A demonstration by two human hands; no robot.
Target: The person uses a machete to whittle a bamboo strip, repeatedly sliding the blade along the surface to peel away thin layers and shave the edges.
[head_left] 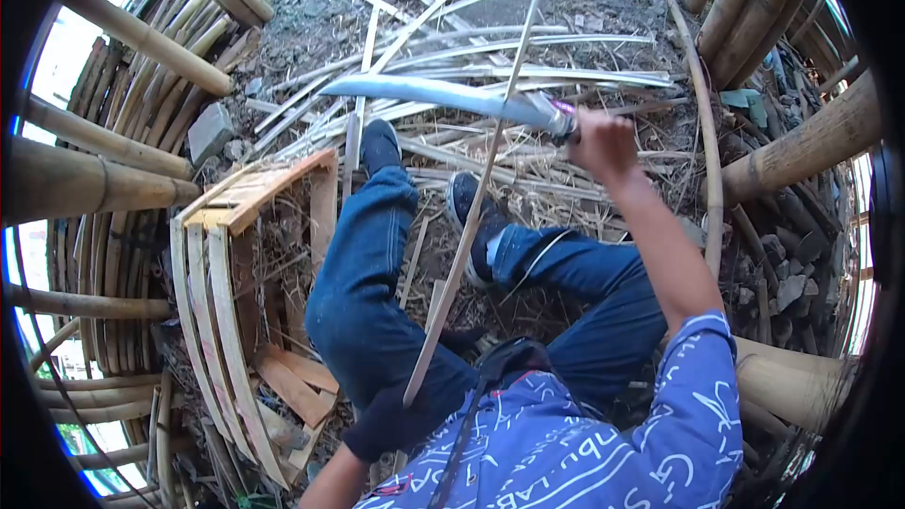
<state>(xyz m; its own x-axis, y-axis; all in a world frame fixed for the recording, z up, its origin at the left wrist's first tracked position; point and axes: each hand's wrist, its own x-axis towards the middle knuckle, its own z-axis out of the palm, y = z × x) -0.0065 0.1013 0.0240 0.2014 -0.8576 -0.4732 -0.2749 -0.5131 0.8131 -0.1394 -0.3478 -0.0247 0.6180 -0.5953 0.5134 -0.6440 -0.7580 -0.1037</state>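
My right hand point(603, 143), bare, is closed round the handle of a long machete point(434, 94), whose blade points left. The blade lies across a long thin bamboo strip point(481, 198); whether they touch I cannot tell. That strip runs from my lap up past the top edge of the view. At its lower end my left hand point(391, 424), in a dark glove, is closed on it near my left thigh. Below the blade are my legs in blue jeans point(363, 273), bent at the knees, and dark shoes.
Split bamboo strips point(566, 75) cover the ground ahead. A wooden slatted crate point(212, 320) stands at the left, with wood offcuts point(292, 386) beside it. Thick bamboo poles point(801, 141) line both sides. A grey stone block point(210, 132) lies at the upper left.
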